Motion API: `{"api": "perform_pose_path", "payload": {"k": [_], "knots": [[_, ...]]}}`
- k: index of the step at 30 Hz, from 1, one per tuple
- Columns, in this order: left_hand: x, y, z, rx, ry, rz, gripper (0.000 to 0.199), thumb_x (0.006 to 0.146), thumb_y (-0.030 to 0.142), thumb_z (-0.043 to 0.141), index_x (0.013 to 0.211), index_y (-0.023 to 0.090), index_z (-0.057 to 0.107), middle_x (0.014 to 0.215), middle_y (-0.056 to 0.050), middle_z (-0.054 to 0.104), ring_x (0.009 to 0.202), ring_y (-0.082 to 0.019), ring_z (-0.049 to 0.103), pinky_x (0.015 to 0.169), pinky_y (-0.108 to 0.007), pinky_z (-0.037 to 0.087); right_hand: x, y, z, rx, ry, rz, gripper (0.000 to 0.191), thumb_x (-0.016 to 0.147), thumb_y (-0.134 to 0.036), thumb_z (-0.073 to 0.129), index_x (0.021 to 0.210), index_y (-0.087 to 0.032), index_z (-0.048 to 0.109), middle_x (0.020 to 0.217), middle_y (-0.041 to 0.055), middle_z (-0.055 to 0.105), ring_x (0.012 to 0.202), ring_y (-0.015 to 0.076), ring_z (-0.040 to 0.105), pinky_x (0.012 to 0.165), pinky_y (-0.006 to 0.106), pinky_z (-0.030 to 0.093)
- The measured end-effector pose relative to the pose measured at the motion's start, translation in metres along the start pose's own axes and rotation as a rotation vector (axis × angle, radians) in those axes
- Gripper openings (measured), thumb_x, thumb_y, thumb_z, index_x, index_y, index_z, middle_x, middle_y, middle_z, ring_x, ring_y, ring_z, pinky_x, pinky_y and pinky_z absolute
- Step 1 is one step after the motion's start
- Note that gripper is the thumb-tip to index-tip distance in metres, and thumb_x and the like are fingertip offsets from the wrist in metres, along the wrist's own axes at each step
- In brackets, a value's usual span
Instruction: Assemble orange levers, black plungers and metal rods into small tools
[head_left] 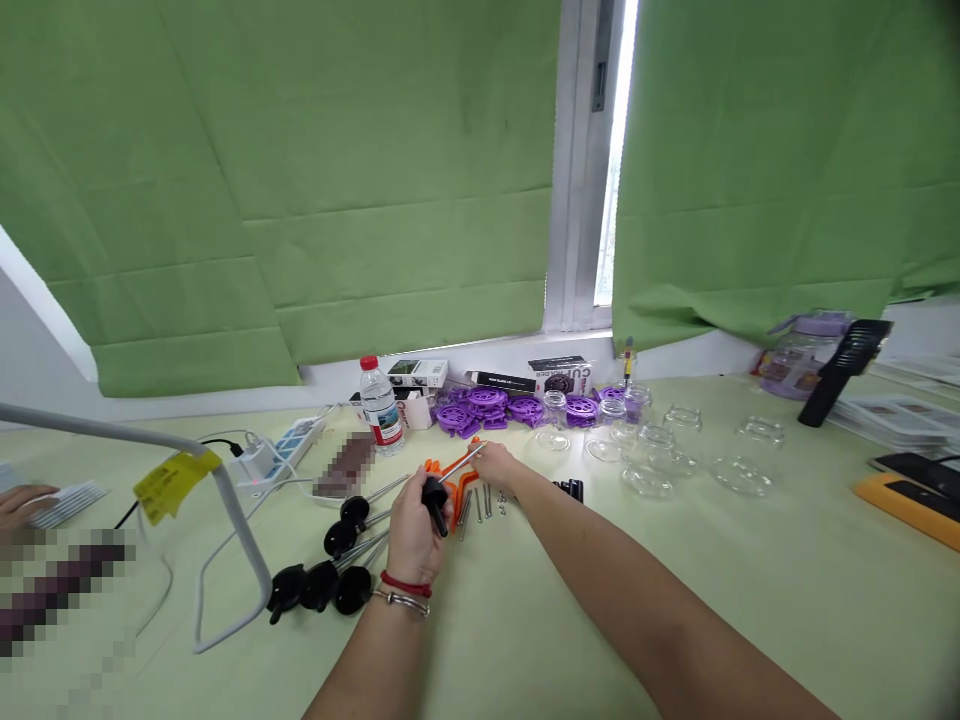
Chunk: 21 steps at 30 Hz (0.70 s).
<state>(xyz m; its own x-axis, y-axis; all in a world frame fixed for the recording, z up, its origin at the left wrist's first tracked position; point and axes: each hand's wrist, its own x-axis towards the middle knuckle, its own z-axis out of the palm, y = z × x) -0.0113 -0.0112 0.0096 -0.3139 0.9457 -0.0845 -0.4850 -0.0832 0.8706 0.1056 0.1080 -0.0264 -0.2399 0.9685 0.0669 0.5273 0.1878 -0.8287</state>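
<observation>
My left hand (416,535) is wrapped around a black plastic piece (434,495) with a thin metal rod (463,460) slanting up to the right. At the rod's far end, my right hand (491,464) has its fingers curled together; what they hold, if anything, is hidden. Bright orange plastic parts (469,478) lie between and under the hands. Just in front of my right hand are several long screws (465,515) and small nuts (502,503). Left of my left wrist lie several more black round-ended pieces (320,585) with metal rods.
Purple plastic wheels (487,400) are heaped at the back, beside a water bottle (382,408) and small boxes (561,377). Glass cups (652,460) stand to the right. A grey bent metal frame (244,530), cables and a power strip (296,447) occupy the left, near another person's hand (26,503).
</observation>
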Motion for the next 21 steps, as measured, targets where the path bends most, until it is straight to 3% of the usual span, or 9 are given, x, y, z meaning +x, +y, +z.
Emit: {"api": "perform_pose_path", "payload": {"k": [3, 7, 9, 11, 13, 16, 18, 21], "knots": [[0.0, 0.0, -0.001, 0.009, 0.006, 0.012, 0.03, 0.071, 0.044, 0.06, 0.073, 0.015, 0.051, 0.056, 0.0, 0.057, 0.039, -0.009, 0.048, 0.038, -0.019, 0.033, 0.001, -0.004, -0.005, -0.001, 0.114, -0.031, 0.023, 0.075, -0.021, 0.059, 0.097, -0.022, 0.066, 0.108, 0.0074, 0.064, 0.107, 0.0249, 0.054, 0.089, 0.034, 0.041], [0.001, 0.0, -0.002, 0.04, 0.006, 0.047, 0.029, 0.073, 0.044, 0.059, 0.073, 0.015, 0.052, 0.057, 0.0, 0.058, 0.04, -0.009, 0.048, 0.038, -0.02, 0.033, -0.006, -0.008, -0.033, 0.015, 0.297, -0.127, 0.029, 0.081, -0.028, 0.053, 0.108, -0.02, 0.062, 0.129, 0.0083, 0.052, 0.126, 0.0242, 0.039, 0.104, 0.038, 0.031], [0.0, -0.002, -0.002, 0.071, -0.008, 0.049, 0.03, 0.073, 0.045, 0.058, 0.074, 0.015, 0.052, 0.058, 0.0, 0.058, 0.04, -0.01, 0.049, 0.037, -0.02, 0.032, -0.016, -0.007, -0.051, 0.117, 0.432, -0.209, 0.029, 0.077, -0.033, 0.058, 0.103, -0.02, 0.061, 0.12, 0.008, 0.056, 0.116, 0.0228, 0.048, 0.101, 0.039, 0.036], [-0.002, -0.003, -0.001, 0.108, -0.029, 0.053, 0.03, 0.074, 0.045, 0.057, 0.073, 0.015, 0.053, 0.058, 0.0, 0.057, 0.04, -0.01, 0.049, 0.038, -0.02, 0.032, -0.03, -0.005, -0.068, 0.328, 0.508, -0.227, 0.029, 0.072, -0.032, 0.062, 0.098, -0.02, 0.059, 0.106, 0.0065, 0.06, 0.1, 0.0207, 0.056, 0.087, 0.038, 0.047], [-0.005, -0.006, 0.002, 0.146, -0.054, 0.054, 0.03, 0.075, 0.045, 0.057, 0.072, 0.016, 0.053, 0.058, 0.001, 0.056, 0.041, -0.009, 0.048, 0.039, -0.02, 0.033, -0.049, 0.0, -0.081, 0.505, 0.473, -0.192, 0.031, 0.068, -0.031, 0.065, 0.096, -0.021, 0.055, 0.097, 0.0045, 0.06, 0.09, 0.0189, 0.057, 0.071, 0.033, 0.053], [-0.01, -0.011, 0.006, 0.222, -0.132, 0.051, 0.028, 0.076, 0.044, 0.057, 0.071, 0.016, 0.053, 0.059, 0.001, 0.057, 0.041, -0.009, 0.047, 0.04, -0.02, 0.032, -0.081, 0.01, -0.094, 0.606, 0.351, -0.098, 0.037, 0.061, -0.028, 0.069, 0.094, -0.022, 0.053, 0.09, 0.0019, 0.059, 0.076, 0.0158, 0.057, 0.054, 0.027, 0.051], [-0.012, -0.015, 0.007, 0.272, -0.211, 0.049, 0.028, 0.077, 0.043, 0.056, 0.071, 0.016, 0.054, 0.06, 0.001, 0.057, 0.042, -0.008, 0.047, 0.041, -0.02, 0.032, -0.101, 0.016, -0.096, 0.644, 0.347, -0.031, 0.043, 0.056, -0.025, 0.072, 0.094, -0.022, 0.052, 0.088, 0.0016, 0.059, 0.074, 0.0156, 0.057, 0.053, 0.025, 0.05], [-0.014, -0.02, 0.006, 0.346, -0.314, 0.041, 0.028, 0.078, 0.044, 0.055, 0.073, 0.017, 0.056, 0.061, 0.001, 0.057, 0.045, -0.009, 0.048, 0.045, -0.021, 0.034, -0.121, 0.023, -0.093, 0.664, 0.289, 0.119, 0.036, 0.055, -0.023, 0.072, 0.087, -0.017, 0.057, 0.08, 0.0026, 0.061, 0.068, 0.0139, 0.056, 0.056, 0.026, 0.049]]}}
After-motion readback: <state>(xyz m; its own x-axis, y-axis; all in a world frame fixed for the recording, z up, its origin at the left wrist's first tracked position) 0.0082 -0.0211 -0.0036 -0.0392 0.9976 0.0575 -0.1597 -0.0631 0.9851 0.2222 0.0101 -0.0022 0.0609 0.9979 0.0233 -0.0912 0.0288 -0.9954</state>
